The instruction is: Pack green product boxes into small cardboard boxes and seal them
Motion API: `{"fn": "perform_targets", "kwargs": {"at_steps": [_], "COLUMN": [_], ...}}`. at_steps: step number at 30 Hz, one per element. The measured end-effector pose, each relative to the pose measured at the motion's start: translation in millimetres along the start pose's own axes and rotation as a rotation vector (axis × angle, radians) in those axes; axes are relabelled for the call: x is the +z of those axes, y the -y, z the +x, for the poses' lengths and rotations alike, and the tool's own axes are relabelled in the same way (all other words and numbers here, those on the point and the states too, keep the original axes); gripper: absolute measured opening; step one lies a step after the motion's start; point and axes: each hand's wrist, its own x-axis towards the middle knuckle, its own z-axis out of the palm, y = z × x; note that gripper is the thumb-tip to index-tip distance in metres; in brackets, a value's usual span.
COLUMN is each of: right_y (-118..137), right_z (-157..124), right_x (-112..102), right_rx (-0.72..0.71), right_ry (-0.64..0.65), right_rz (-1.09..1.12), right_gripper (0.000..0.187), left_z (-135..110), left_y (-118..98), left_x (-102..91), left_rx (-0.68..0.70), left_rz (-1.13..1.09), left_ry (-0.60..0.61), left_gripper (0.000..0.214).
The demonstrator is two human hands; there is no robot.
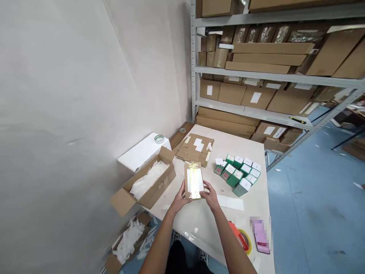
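Observation:
Between my two hands is a small cardboard box (pixel 194 179), with a white label on its face and shiny clear tape over it. My left hand (pixel 180 198) is closed on its lower left side. The lower right side is gripped by my right hand (pixel 210 196). Just beyond the box lie flattened cardboard pieces (pixel 191 153) with white paper scraps on them. Several small green and white boxes (pixel 235 177) stand in a group to the right. A white paper strip (pixel 231 202) lies right of my right hand.
At left an open carton (pixel 159 187) holds white sheets, near a white box (pixel 137 156) carrying a tape roll (pixel 159 138). An orange tape dispenser (pixel 238 236) and a purple phone-like item (pixel 260 236) lie at front right. Shelving (pixel 245 72) with cartons stands behind the table (pixel 256 205).

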Motion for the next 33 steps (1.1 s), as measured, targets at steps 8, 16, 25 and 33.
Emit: {"fn": "perform_targets", "kwargs": {"at_steps": [8,16,25,33], "right_y": [53,93,94,-21], "right_z": [-31,-84,-248,-422], "right_x": [14,108,316,448], "right_rx": [-0.1,-0.244,-0.209,0.145], "right_ry": [0.209,0.488,1.019,1.454], "right_rz": [0.058,0.087,0.091,-0.102], "right_gripper": [0.068,0.067,0.07,0.056], "left_z": [-76,-194,-446,-640], "left_y": [-38,-67,-24,95], "left_x": [-0.4,-54.3,-129.8,-121.1], "left_rx": [0.122,0.319,0.302,0.152], "left_rz": [-0.031,0.011,-0.08,-0.382], "left_ry": [-0.142,-0.387,-1.023,-1.404], "left_gripper": [0.126,0.117,0.122,0.11]}}
